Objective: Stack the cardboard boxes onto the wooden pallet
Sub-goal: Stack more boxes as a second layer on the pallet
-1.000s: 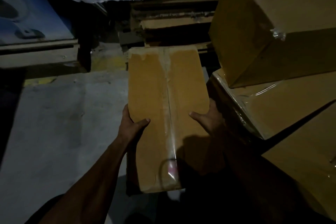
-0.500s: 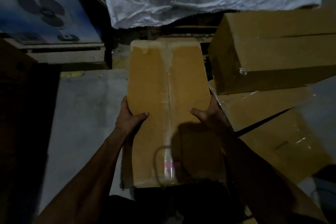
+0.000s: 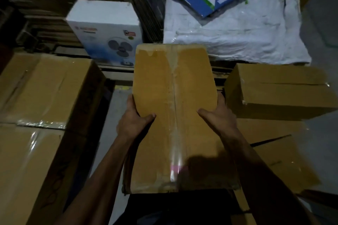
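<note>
Box [image 3: 173, 107], taped: clamped between left grip [image 3: 132, 120] and right grip [image 3: 218, 117], thumbs on top, carried level for stacking.

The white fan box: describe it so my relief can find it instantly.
Look past the far end of the carried cardboard box, slightly left. There the white fan box stands upright, the only box with a dark fan printed on its front; the neighbouring boxes are plain brown.

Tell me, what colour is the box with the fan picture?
White, fading to blue below, fan box; head view.
</note>
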Tool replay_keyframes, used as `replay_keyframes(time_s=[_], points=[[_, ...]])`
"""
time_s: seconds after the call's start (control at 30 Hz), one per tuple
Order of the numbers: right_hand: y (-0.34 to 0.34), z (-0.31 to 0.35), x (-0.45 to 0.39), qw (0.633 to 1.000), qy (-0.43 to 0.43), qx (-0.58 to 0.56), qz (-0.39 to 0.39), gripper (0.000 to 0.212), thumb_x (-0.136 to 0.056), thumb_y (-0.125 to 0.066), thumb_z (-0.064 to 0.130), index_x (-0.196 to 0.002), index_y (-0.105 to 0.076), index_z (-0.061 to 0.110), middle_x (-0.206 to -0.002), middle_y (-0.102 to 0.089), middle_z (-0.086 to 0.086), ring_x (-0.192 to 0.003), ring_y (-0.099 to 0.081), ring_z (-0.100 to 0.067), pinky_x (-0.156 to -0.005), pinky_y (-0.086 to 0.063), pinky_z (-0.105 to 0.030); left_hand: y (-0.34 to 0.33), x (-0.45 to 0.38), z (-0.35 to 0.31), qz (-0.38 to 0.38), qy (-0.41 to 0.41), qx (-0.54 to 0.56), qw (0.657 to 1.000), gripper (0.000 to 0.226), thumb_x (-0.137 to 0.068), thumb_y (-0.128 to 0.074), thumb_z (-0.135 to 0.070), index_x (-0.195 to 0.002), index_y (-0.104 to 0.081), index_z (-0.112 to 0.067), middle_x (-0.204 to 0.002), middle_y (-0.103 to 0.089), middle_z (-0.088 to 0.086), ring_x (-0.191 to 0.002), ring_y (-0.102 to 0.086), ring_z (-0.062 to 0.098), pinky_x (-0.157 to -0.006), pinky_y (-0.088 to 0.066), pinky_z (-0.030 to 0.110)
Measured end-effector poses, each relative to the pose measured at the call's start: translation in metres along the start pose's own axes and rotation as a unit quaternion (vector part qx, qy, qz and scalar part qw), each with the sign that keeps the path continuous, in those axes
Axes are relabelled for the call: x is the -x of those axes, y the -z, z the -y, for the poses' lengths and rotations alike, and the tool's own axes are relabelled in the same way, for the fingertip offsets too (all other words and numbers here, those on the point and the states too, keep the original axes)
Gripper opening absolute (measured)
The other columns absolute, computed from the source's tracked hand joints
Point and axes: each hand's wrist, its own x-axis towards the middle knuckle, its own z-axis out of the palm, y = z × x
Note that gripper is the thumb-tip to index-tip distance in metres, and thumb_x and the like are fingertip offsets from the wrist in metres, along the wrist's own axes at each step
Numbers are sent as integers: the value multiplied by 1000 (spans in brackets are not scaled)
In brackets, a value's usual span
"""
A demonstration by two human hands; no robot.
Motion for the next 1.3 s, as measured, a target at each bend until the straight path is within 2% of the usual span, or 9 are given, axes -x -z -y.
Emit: replay_keyframes(time_s=[0.2,0.33,0.53,0.7,0.77,1.0,1.17,1.3], points=[[4,43,38,996,66,57,24,95,-87,-66,54,-158,-3,44,-134,-57,-3,-116,-57,-31,-86,-36,-34,43,59,-8,-92,34,-68,993,106,-79,-74,-53,-157,-5,-34,-153,-40,-4,-132,-48,28,-100,-42,43],[5,62,55,988,124,80,37,93,-87,-65,57,-158,-6,45,-139,-57,-3,-120,-56,-32,-96,-42,-37,61,94,-7,-150,90,-87,981,107,-75,-71,-63,-155,-2,-42,-152,-42,-4,-131,-49,32,-101,-42,56],[-2,90,75,970,205,99,91,93,-88,-65,56,-159,-6,44,-146,-52,-5,-128,-50,-33,-101,-39,-41,76,155,-6,-245,133,-64,958,104,-79,-66,-64,-155,1,-41,-158,-33,-5,-139,-40,28,-104,-37,53],[-31,116,101,943,275,118,148,95,-84,-63,62,-158,-6,44,-145,-50,-5,-128,-49,-33,-103,-40,-47,91,205,15,-322,184,-36,928,102,-75,-64,-67,-153,-1,-48,-153,-42,-6,-130,-50,30,-99,-42,51],[-50,125,114,928,300,135,175,97,-82,-62,66,-157,-4,46,-143,-53,-6,-125,-53,-33,-102,-42,-48,97,225,25,-353,209,-25,912,100,-77,-65,-64,-152,-1,-48,-151,-44,-5,-128,-52,29,-96,-42,47],[-130,154,186,884,366,173,233,94,-87,-63,60,-159,-6,41,-146,-51,-6,-128,-51,-32,-100,-42,-45,133,291,90,-429,306,8,850,99,-77,-63,-62,-154,-3,-46,-156,-37,-7,-134,-47,29,-103,-39,48],[-204,175,255,859,395,189,265,92,-87,-64,58,-159,-8,42,-142,-54,-7,-124,-53,-34,-95,-43,-42,180,340,160,-447,343,12,826,99,-78,-62,-63,-154,-3,-44,-156,-36,-6,-133,-48,31,-102,-41,46],[-267,196,318,845,402,202,288,92,-88,-63,59,-159,-7,42,-147,-51,-11,-129,-50,-37,-98,-41,-44,229,382,216,-466,359,12,809,101,-77,-63,-64,-154,-3,-45,-155,-38,-5,-131,-49,31,-99,-42,44]])
